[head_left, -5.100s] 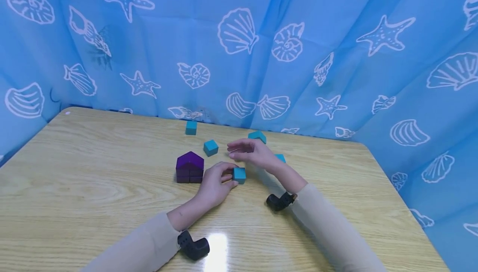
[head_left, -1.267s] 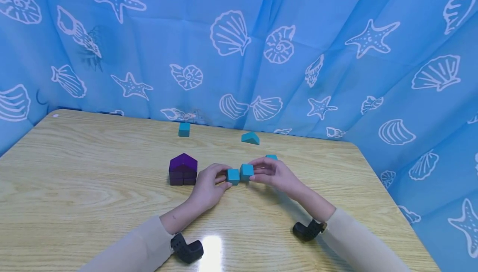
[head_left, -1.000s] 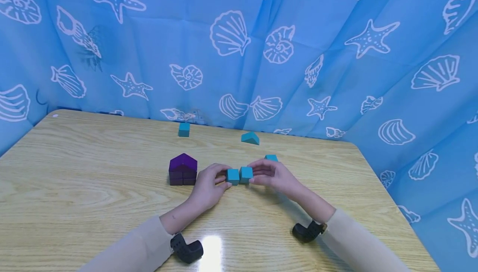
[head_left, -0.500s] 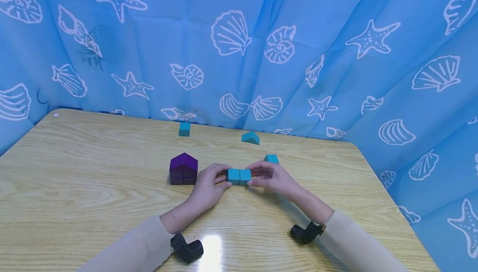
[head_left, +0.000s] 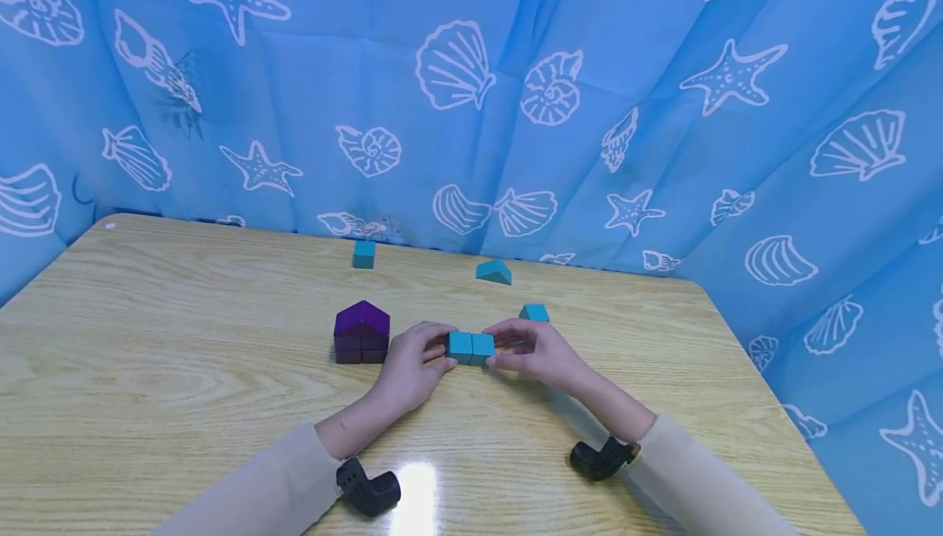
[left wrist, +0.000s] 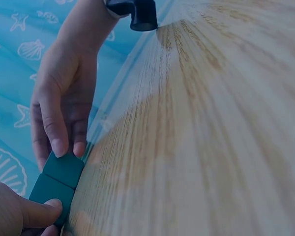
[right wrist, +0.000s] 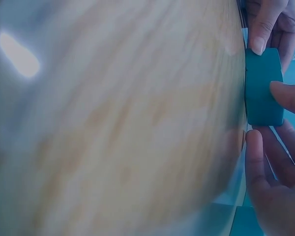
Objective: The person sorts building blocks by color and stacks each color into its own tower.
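Two teal cube blocks sit side by side on the wooden table, faces flush together. My left hand [head_left: 414, 366] holds the left cube [head_left: 460, 348] between thumb and fingers. On the other side my right hand [head_left: 541, 352] pinches the right cube [head_left: 483, 348]. The left wrist view shows a thin seam between the left-hand cube [left wrist: 54, 192] and its neighbour [left wrist: 64, 168]. In the right wrist view, a thumb [right wrist: 287, 97] lies against the teal face.
Left of my hands stands a purple block house [head_left: 362, 333] with a peaked top. Behind are a teal cube [head_left: 364, 254] and a teal triangular block [head_left: 494, 272]. Another teal block [head_left: 534, 313] lies just beyond my right hand. A blue shell-print curtain [head_left: 309, 94] hangs along the table's [head_left: 184, 340] back edge.
My right hand has fetched the second cube from beside the purple house and slid it left against the first. The left hand has kept hold of its cube.
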Motion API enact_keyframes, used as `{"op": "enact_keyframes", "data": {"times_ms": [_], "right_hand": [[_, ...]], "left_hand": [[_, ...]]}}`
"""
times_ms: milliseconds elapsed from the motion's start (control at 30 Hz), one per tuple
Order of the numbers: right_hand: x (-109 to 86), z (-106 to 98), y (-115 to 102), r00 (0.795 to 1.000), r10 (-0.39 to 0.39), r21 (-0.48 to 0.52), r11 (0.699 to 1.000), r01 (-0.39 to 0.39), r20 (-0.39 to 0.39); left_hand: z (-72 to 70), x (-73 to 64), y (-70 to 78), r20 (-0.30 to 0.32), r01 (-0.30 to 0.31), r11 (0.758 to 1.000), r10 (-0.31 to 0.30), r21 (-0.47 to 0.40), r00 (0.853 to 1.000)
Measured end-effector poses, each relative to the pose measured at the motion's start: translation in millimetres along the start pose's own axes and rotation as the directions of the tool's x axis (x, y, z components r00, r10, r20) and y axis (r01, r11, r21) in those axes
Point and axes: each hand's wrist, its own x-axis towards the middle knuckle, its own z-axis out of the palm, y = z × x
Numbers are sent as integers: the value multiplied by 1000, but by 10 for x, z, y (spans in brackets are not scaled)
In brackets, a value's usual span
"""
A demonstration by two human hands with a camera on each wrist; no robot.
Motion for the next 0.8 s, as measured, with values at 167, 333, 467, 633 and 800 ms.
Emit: {"op": "enact_keyframes", "data": {"times_ms": [167, 333, 467, 633, 800], "right_hand": [[-4, -11, -7, 1000, -19, -20, 1000, 19, 12], [-6, -38, 7, 999, -41, -19, 999, 41, 22], [-22, -81, 7, 999, -45, -11, 999, 45, 3], [-62, -158, -5, 994, -51, -3, 999, 51, -92], [-91, -228, -7, 974, -74, 15, 997, 79, -214]], "left_hand": [[-3, 1, 3, 2, 2, 1000, -2, -2, 1000], [-5, -1, 2, 5, 3, 1000, -3, 1, 1000], [-6, -5, 3, 5, 3, 1000, -3, -5, 1000], [-12, -12, 6, 4, 1, 1000, -1, -9, 1000], [-14, -15, -2, 11, 0, 1000, 0, -2, 1000]]}}
